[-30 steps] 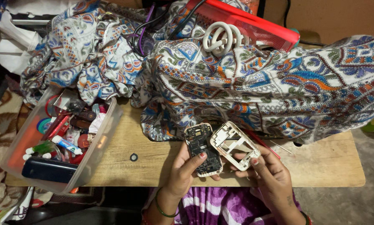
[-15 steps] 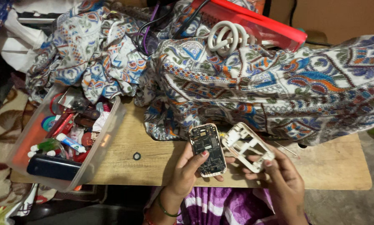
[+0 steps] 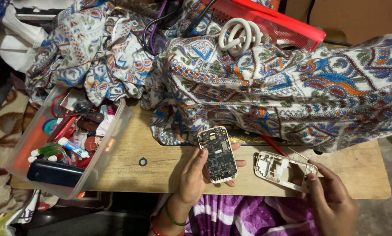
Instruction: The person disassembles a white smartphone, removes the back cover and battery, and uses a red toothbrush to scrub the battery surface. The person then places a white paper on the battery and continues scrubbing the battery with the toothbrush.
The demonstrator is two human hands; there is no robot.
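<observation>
Across the back of the wooden surface (image 3: pixel 266 181) a large patterned cloth (image 3: pixel 292 87) lies heaped, with a red tray (image 3: pixel 283 22) and a coiled white cord (image 3: pixel 239 37) on top of it. At the left edge sits a clear plastic box (image 3: pixel 104 161) crowded with small tubes, red tools and a dark phone. Near the front edge, the left hand (image 3: pixel 194 179) is closed around an opened phone body (image 3: pixel 217 154), its circuit board facing up, held tilted just above the wood with the thumb along one side and fingers behind. To the right, well apart from it, the right hand (image 3: pixel 331 203) pinches one end of a pale phone frame (image 3: pixel 283 170) that rests flat on the surface. Between box and left hand lies a small dark ring (image 3: pixel 142 161).
</observation>
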